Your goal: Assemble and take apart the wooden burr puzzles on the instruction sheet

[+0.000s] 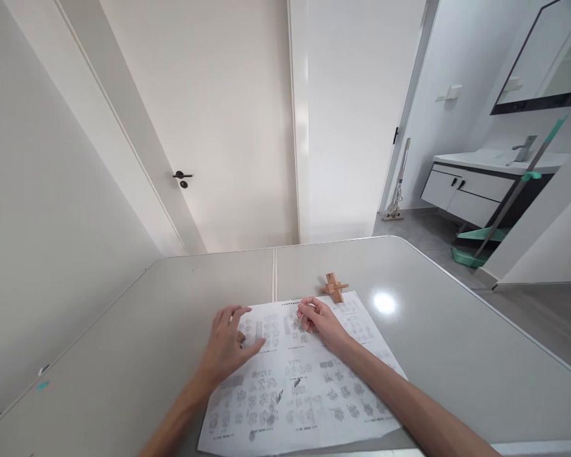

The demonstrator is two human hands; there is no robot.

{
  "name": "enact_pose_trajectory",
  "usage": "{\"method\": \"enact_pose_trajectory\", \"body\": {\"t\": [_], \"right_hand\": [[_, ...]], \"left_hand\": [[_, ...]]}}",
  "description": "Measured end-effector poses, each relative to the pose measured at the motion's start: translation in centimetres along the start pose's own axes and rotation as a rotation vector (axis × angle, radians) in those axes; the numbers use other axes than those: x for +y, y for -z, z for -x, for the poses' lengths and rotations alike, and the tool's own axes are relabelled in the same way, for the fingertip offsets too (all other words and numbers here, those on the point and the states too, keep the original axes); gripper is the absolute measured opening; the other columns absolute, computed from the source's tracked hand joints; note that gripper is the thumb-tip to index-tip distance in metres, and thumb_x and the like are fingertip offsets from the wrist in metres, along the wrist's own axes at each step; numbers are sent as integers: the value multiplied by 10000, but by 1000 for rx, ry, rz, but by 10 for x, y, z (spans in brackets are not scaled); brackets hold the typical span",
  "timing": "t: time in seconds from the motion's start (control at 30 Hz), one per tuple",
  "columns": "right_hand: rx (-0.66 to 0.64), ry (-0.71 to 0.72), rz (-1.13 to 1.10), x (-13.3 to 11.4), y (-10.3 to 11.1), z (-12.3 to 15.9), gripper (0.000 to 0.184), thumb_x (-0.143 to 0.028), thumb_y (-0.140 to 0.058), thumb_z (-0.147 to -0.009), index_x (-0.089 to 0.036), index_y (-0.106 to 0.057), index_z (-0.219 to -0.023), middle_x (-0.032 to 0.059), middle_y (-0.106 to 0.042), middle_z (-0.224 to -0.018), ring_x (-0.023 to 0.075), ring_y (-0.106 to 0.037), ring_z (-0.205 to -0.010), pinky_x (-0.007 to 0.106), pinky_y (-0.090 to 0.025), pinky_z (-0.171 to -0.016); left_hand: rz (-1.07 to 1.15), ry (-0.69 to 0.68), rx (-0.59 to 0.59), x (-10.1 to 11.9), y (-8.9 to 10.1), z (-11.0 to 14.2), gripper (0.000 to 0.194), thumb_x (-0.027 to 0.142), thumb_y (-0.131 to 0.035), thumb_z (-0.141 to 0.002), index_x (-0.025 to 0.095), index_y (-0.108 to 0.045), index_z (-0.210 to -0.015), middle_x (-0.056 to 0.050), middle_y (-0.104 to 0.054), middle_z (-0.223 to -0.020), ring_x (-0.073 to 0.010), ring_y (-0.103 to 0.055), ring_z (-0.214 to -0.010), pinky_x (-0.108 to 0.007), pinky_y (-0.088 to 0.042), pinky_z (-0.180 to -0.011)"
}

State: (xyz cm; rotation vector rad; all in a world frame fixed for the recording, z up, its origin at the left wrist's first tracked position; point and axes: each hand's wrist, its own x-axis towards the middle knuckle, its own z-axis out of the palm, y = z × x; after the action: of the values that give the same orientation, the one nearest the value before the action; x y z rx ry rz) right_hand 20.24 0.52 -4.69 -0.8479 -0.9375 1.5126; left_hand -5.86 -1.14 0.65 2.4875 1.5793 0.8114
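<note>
A large white printed sheet with rows of small grey diagrams lies on the table under both hands. My left hand is over its upper left part, thumb and fingers spread apart. A small brown wooden piece shows between them, partly hidden by the hand; I cannot tell if it touches the fingers. My right hand rests near the sheet's top middle, fingers curled together. What they hold, if anything, is hidden. Just beyond it, a cross-shaped assembly of wooden puzzle pieces sits at the sheet's top edge.
The grey table has a seam running away from me and a rounded far right corner. Behind stands a white door with a black handle. At right are a washbasin cabinet, a mop and a green dustpan.
</note>
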Motion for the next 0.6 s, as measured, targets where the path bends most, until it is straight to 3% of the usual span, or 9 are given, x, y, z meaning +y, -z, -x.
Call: {"method": "enact_pose_trajectory", "body": {"t": [0.1,0.17,0.3,0.43,0.6], "right_hand": [[-7,-2,19,0,-1,0,423,-571,-778,-746,-204,-591,-843,-8,-651,-734,99,-494,-513,241,-359,-497],[-15,-3,30,-1,-1,1,423,-573,-771,-754,-204,-588,-847,-9,-646,-732,101,-492,-515,242,-362,-500],[-36,4,55,-2,-2,3,416,-573,-756,-774,-201,-586,-849,-5,-655,-733,97,-488,-510,242,-363,-503],[-32,6,59,-3,-2,3,416,-570,-759,-773,-198,-581,-831,-7,-647,-717,91,-480,-503,238,-353,-492],[-36,9,57,-1,-2,2,416,-573,-761,-764,-202,-584,-823,-10,-646,-710,96,-480,-502,244,-360,-493]], "left_hand": [[-101,58,-12,-20,2,22,843,535,-797,-655,256,-475,-1383,-130,-518,-1357,-383,-424,-1279,-552,-352,-1062],[-164,127,1,-27,0,31,890,598,-766,-660,213,-457,-1401,-150,-509,-1353,-395,-418,-1283,-565,-342,-1066],[-259,224,31,-33,-3,33,801,686,-676,-707,167,-545,-1303,-166,-537,-1300,-397,-448,-1243,-566,-362,-1043],[-285,210,12,-36,-4,29,626,667,-647,-758,173,-633,-1142,-150,-592,-1209,-376,-493,-1185,-532,-395,-1017],[-221,197,-13,-36,-4,25,499,611,-649,-795,193,-618,-1066,-111,-626,-1112,-328,-574,-1075,-464,-476,-915]]}}
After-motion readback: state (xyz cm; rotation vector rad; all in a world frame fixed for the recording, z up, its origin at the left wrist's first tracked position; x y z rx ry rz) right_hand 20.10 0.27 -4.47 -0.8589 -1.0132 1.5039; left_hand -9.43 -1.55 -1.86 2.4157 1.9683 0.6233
